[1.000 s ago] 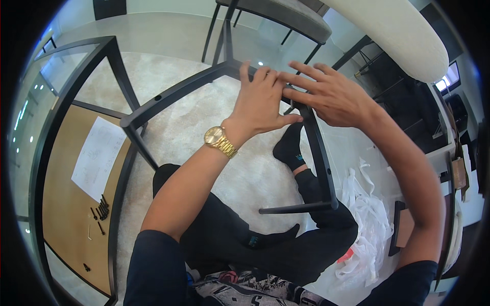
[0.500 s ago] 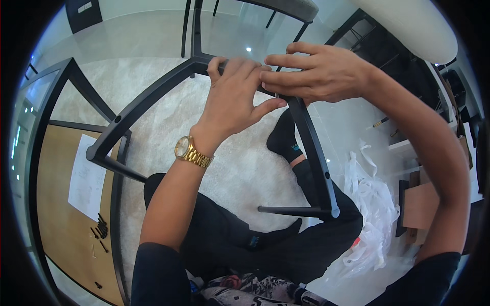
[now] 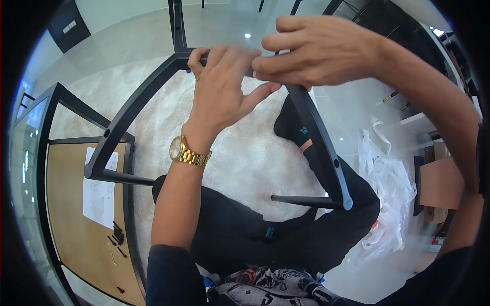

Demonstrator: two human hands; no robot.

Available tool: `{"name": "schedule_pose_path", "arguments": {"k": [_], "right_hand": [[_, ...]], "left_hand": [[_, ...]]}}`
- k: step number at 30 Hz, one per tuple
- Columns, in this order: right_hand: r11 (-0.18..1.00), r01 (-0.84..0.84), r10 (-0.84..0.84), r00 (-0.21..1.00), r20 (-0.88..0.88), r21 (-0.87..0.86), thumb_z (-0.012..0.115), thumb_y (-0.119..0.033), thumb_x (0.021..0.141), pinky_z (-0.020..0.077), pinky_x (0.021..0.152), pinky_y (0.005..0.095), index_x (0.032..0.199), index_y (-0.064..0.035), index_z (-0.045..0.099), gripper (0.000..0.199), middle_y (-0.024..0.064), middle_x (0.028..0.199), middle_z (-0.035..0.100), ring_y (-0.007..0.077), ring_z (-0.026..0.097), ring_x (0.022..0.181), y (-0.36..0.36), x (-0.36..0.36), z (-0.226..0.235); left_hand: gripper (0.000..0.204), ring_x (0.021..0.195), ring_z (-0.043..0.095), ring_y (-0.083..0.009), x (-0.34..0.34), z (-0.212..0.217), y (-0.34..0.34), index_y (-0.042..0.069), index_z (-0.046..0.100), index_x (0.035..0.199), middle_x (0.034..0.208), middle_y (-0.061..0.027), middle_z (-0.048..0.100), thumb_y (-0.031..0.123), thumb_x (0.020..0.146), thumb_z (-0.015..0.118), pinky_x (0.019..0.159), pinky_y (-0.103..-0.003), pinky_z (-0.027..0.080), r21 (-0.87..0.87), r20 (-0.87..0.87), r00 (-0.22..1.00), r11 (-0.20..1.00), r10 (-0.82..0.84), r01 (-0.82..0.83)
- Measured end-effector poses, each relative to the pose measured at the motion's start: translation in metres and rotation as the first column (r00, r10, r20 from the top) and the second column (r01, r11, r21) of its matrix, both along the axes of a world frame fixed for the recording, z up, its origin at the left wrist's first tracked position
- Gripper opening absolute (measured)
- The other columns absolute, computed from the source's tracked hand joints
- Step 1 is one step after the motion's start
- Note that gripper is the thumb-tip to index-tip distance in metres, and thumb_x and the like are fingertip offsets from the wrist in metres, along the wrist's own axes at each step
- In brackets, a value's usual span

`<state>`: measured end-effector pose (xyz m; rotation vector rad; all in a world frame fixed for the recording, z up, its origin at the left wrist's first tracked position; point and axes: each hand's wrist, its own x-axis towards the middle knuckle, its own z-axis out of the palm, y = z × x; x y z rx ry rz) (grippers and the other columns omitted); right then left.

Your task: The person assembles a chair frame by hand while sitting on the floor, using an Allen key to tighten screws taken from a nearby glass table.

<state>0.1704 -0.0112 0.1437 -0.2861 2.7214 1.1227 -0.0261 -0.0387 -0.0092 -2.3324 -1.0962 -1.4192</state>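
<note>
A black metal chair frame stands in front of me, its legs and side bars reaching toward my knees. Over its far crossbar lies my left hand, fingers bent round the bar and thumb stretched to the right. A gold watch is on that wrist. My right hand is just above the frame's far right corner, fingers curled in close to the left fingertips. Whatever it pinches, if anything, is hidden behind the fingers. Bolt holes show in both side bars.
To the left, a brown panel in a black frame bears a paper sheet, several black bolts and a small L-shaped key. White plastic bags and a cardboard box lie right. A pale rug is below.
The view has shifted a little. My right hand has risen slightly from the frame's corner, while my left hand keeps its place on the crossbar.
</note>
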Motion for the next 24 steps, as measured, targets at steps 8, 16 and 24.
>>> {"name": "schedule_pose_path", "arguments": {"k": [8,16,24], "right_hand": [[0.977,-0.201,0.198,0.979,0.036,0.073,0.066,-0.042,0.086,0.0416,0.078,0.0281,0.082,-0.0145,0.072,0.028,-0.0091,0.087,0.056,0.0140,0.045,0.096,0.011,0.003,0.018],[0.959,-0.220,0.228,0.973,-0.022,0.181,0.066,-0.041,0.087,0.0416,0.078,0.0285,0.081,-0.0131,0.073,0.030,-0.0091,0.080,0.055,0.0132,0.045,0.093,0.009,0.009,0.009],[0.979,-0.119,0.131,0.989,-0.066,0.166,0.064,-0.039,0.089,0.0408,0.074,0.0261,0.083,-0.0110,0.073,0.030,-0.0076,0.075,0.054,0.0128,0.044,0.092,-0.004,0.020,0.006]], "left_hand": [[0.053,0.111,0.056,-0.0223,0.003,-0.005,0.010,0.009,0.071,0.107,0.109,-0.0015,0.068,0.056,0.082,0.079,0.102,-0.045,0.026,0.095,-0.044,0.998,0.994,0.051,-0.047],[0.055,0.113,0.056,-0.0208,0.001,-0.004,0.006,0.013,0.072,0.111,0.110,0.0007,0.068,0.057,0.079,0.081,0.102,-0.045,0.025,0.067,-0.066,0.995,0.995,0.078,-0.074],[0.058,0.112,0.056,-0.0198,0.006,-0.006,0.010,0.013,0.071,0.114,0.110,0.0004,0.068,0.057,0.078,0.081,0.102,-0.045,0.025,0.107,-0.071,0.993,0.990,0.095,-0.087]]}}
